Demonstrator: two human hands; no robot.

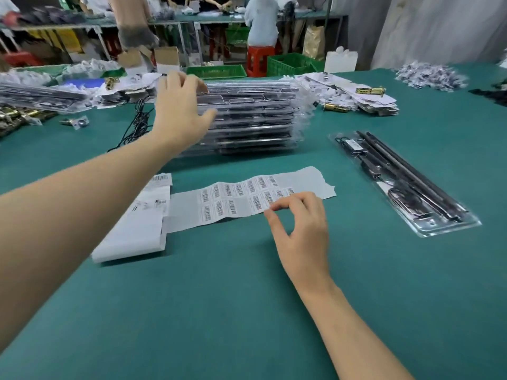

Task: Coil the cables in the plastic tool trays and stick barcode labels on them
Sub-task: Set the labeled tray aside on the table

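1. The teal-green bench [219, 297] fills the nearest ground, and both my bare forearms reach out across it.
2. My right hand [299, 231] is curled, with thumb and forefinger pinching the near edge of the long white strip of barcode labels [241, 198]. I cannot tell whether a single label has lifted between them.
3. That strip lies flat across the middle of the bench with two rows of labels on it. Its left end runs to a folded white pad of backing paper [131, 229], which lies partly under my left forearm.
4. To the right, well apart from the strip, lies a single clear plastic tool tray [439, 226], set at a slant. It holds long black rods [406, 176], a dark cable [406, 200] bunched towards its near end, and a small white label [354, 145] near its far end.
5. Beyond the strip stands a tall stack of clear plastic tool trays [252, 119]. My left hand [181, 111] is open on its upper left corner, with the fingers spread over the top tray and the thumb out across the near face.
6. Just left of the stack, a loose black cable [140, 119] trails over the bench.
7. Further back lie heaps of white paper packets [356, 97], with brass fittings [369, 91] among them.
8. Past the bench edge are green plastic crates [288, 64] and a red stool [259, 60], and people stand working at a far counter [192, 19].
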